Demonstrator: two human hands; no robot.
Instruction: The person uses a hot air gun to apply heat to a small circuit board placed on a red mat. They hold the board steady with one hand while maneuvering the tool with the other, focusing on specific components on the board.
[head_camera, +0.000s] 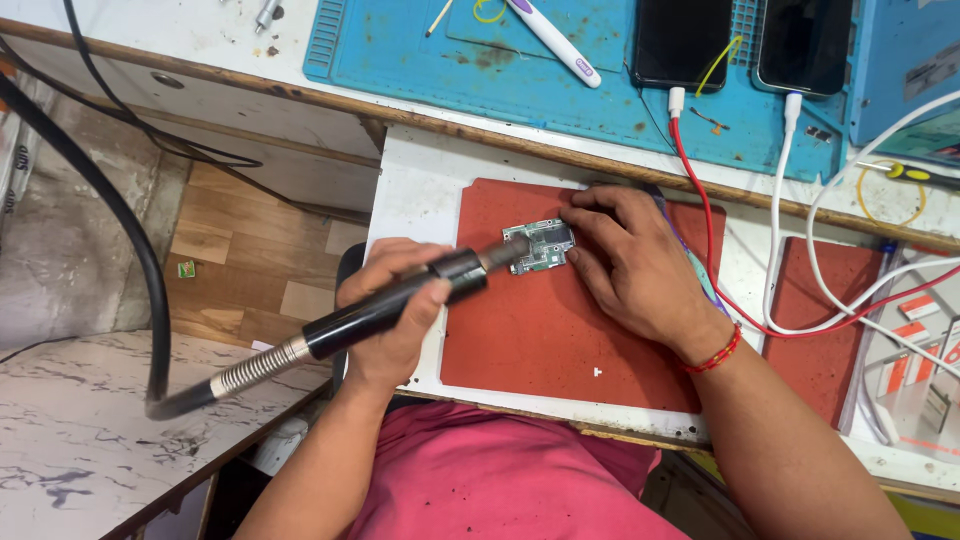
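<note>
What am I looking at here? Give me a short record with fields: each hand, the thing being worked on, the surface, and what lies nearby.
left hand: left hand grips a black hot-air wand, nozzle aimed at the board
right hand: right hand presses its fingers beside and on the board
worked thing: small green circuit board, lying flat
surface: red mat on a white pull-out shelf
hose: thick black hose runs from the wand's rear
nearby: blue work mat with two dark phones, red cable and white cable
</note>
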